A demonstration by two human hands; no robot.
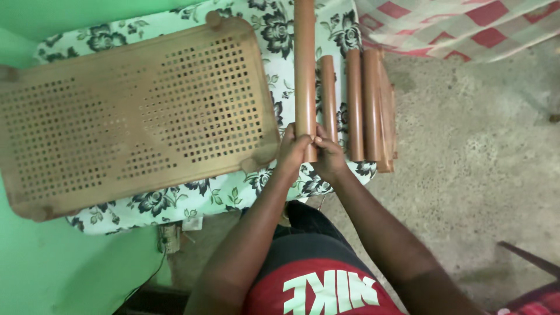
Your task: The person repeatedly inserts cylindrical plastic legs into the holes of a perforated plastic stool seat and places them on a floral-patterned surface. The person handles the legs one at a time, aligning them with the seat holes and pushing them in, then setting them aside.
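Both hands, left hand (293, 147) and right hand (328, 153), close around the long brown tube's (304, 70) lower end, steadying it beside the perforated shelf panel (128, 116).

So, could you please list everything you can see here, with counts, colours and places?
perforated shelf: one, brown, lying on the floral cloth at left
held tube: one, brown, long, gripped at its near end, running up out of frame
loose tubes: three, brown, lying side by side right of the held tube
flat pieces: brown, stacked at the right edge of the tubes; count unclear
floral cloth: one, white with black flowers, under the shelf and tubes
checked cloth: one, red and white, top right
floor: grey concrete, right
wall: green, left
left hand: one, on the held tube's end
right hand: one, on the same end
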